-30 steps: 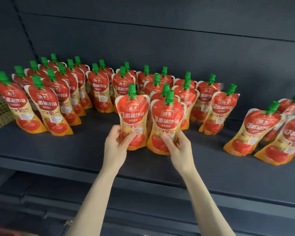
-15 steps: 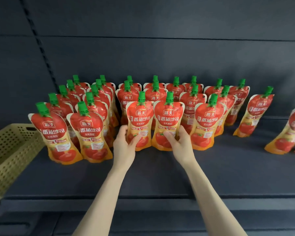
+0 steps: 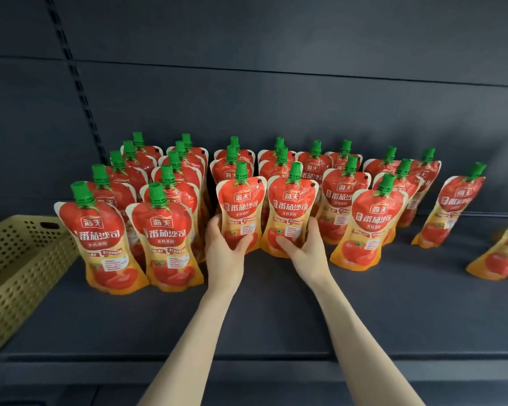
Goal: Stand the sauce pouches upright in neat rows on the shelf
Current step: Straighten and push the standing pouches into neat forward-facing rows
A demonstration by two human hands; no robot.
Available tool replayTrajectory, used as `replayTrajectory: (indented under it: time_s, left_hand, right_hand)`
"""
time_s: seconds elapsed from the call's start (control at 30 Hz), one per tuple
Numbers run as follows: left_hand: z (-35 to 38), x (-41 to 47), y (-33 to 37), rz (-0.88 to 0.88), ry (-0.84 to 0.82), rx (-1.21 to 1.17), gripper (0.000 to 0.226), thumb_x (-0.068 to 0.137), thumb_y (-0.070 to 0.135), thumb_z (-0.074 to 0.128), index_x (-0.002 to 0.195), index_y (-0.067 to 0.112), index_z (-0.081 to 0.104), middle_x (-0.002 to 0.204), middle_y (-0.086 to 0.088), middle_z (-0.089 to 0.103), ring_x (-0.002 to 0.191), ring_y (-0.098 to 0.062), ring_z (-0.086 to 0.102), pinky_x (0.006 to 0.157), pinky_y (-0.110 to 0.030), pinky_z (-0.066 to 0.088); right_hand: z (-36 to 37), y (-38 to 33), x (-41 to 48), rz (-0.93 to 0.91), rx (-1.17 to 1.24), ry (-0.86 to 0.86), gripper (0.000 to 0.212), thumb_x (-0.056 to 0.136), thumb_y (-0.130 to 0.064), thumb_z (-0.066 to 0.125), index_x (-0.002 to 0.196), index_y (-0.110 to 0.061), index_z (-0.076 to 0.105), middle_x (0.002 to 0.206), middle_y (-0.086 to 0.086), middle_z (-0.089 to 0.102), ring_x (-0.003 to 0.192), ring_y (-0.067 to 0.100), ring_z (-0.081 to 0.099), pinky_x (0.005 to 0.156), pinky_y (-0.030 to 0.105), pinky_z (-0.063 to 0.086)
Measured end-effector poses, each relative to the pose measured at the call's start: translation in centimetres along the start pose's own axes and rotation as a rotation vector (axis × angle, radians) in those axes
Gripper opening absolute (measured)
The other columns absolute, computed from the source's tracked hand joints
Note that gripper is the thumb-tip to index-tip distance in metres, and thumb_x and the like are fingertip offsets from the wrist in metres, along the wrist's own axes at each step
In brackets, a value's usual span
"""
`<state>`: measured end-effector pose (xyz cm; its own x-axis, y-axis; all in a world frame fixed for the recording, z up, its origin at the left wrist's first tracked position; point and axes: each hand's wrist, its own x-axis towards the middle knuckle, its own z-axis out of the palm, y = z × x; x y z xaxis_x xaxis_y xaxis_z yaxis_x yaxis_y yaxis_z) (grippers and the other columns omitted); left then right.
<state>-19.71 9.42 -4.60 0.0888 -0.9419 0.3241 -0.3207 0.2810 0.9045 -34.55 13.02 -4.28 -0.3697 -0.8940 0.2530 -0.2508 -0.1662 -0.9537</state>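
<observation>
My left hand (image 3: pixel 225 250) is wrapped around the lower part of a red-and-orange tomato sauce pouch with a green screw cap (image 3: pixel 241 212), fingers clamped on it. My right hand (image 3: pixel 304 249) grips the matching pouch just to its right (image 3: pixel 291 215) the same way. Both stand upright, touching side by side, at the near end of two middle rows on the dark grey metal shelf (image 3: pixel 261 317). A perforated yellow plastic basket (image 3: pixel 15 273) sits at far left.

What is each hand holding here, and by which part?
Left hand grips one sauce pouch by its lower body; right hand grips the neighbouring pouch the same way. Both pouches stand upright on the shelf.
</observation>
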Motion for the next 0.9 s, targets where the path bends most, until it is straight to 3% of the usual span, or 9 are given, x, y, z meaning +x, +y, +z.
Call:
replayTrajectory:
  time_s: [0.13,0.27,0.37,0.57,0.73,0.9]
  left_hand:
    - [0.2,0.1,-0.2,0.035,0.075,0.044,0.049,0.080,0.019,0.072,0.120,0.013,0.045,0.122,-0.004,0.057,0.117,-0.019,0.053,0.095,-0.033,0.046]
    - [0.2,0.5,-0.3,0.034,0.082,0.080,0.051,0.083,0.021,0.067,0.127,0.011,0.043,0.129,-0.007,0.054,0.122,-0.022,0.049,0.099,-0.033,0.040]
    - [0.3,0.7,-0.1,0.028,0.085,0.119,0.054,0.086,0.020,0.064,0.133,0.011,0.039,0.134,-0.008,0.049,0.127,-0.021,0.044,0.098,-0.026,0.034]
    - [0.7,0.7,-0.2,0.002,0.080,0.160,0.061,0.090,0.022,0.058,0.142,0.009,0.029,0.144,-0.009,0.040,0.136,-0.023,0.035,0.108,-0.035,0.031]
    - [1.1,1.0,0.1,-0.007,0.098,0.114,0.067,0.088,0.025,0.061,0.142,0.009,0.026,0.143,-0.010,0.040,0.135,-0.023,0.036,0.107,-0.037,0.034]
    - [1.2,1.4,-0.2,-0.002,0.094,0.112,0.063,0.089,0.024,0.059,0.141,0.011,0.027,0.141,-0.010,0.040,0.133,-0.023,0.036,0.105,-0.033,0.034]
  right_hand:
    - [0.0,0.1,0.2,-0.025,-0.051,0.071,0.053,0.083,-0.010,0.069,0.126,-0.013,0.039,0.112,-0.008,0.056,0.104,0.003,0.055,0.078,0.007,0.047]
    - [0.2,0.2,0.5,-0.029,-0.090,0.067,0.053,0.085,-0.012,0.067,0.129,-0.014,0.038,0.114,-0.010,0.055,0.105,0.002,0.052,0.077,0.006,0.045]
    - [0.3,0.3,1.1,-0.025,-0.136,0.057,0.055,0.085,-0.015,0.067,0.131,-0.015,0.038,0.121,-0.005,0.054,0.111,0.005,0.050,0.089,0.014,0.044]
    - [0.7,0.8,1.9,-0.040,-0.261,0.083,0.056,0.083,-0.026,0.070,0.131,-0.017,0.042,0.129,0.000,0.053,0.123,0.016,0.047,0.104,0.036,0.042]
    - [0.8,0.5,1.6,-0.020,-0.221,0.117,0.059,0.082,-0.023,0.071,0.132,-0.016,0.040,0.127,-0.001,0.056,0.112,0.007,0.050,0.091,0.020,0.041]
    - [0.8,0.5,1.6,-0.044,-0.230,0.155,0.056,0.080,-0.022,0.073,0.127,-0.016,0.044,0.122,-0.001,0.059,0.113,0.012,0.054,0.089,0.020,0.043]
